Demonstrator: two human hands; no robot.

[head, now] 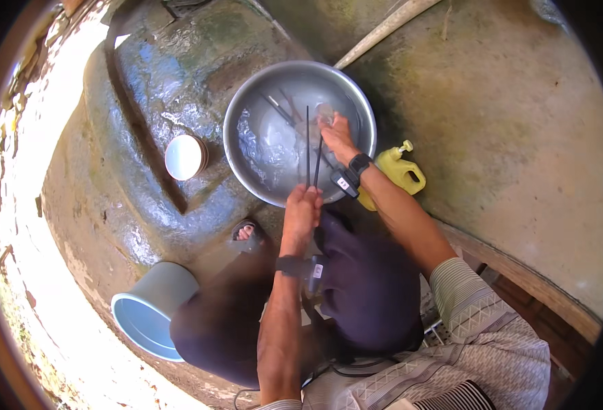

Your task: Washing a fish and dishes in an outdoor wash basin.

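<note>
A wide metal basin [233, 169] of water sits on the wet floor in front of me. Near its closest rim, my left hand [301, 207] grips a pair of dark chopsticks [308, 148] by one end, their shafts pointing away over the water. My right hand [336, 134] is inside the basin with its fingers curled around a pale, blurred pad [324, 111], close to the tip of one chopstick. More dark, slender utensils [281, 108] lie in the water to the left; their exact kind is unclear.
A stack of bowls [183, 158] stands left of the basin. Right of it is a yellow jug [401, 171] with a pump top, partly behind my right forearm. A blue plastic bucket [163, 292] lies tipped near my left knee. A pole [383, 36] extends beyond the basin.
</note>
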